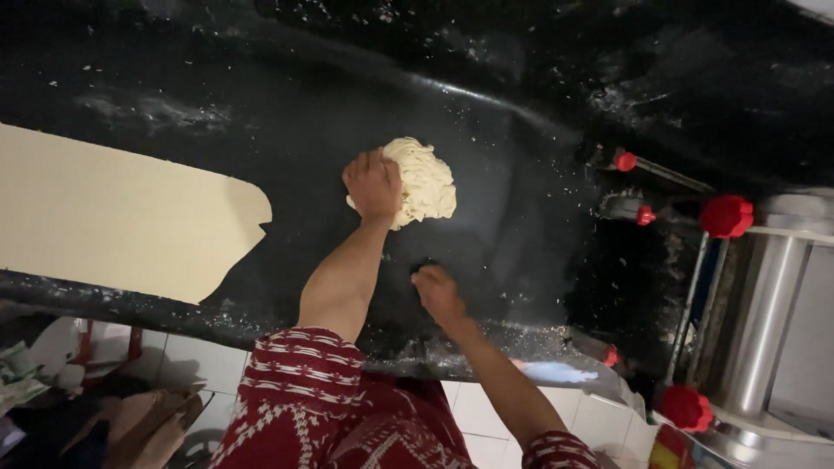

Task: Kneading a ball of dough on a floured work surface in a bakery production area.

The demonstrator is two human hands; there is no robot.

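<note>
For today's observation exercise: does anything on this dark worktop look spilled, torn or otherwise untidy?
Yes. Pale flour specks are scattered over the dark worktop, thickest along its near edge. The dough sheet at left has a ragged, torn right end. The noodle bundle under the left hand looks orderly; the right hand rests nearby.

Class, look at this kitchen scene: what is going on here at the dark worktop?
A person stands at a dark, flour-dusted worktop. Their left hand presses on a bundle of fresh pale noodles. Their right hand rests on the worktop nearer the edge. A flat sheet of dough lies to the left, and a metal machine with red knobs stands at right.
</note>
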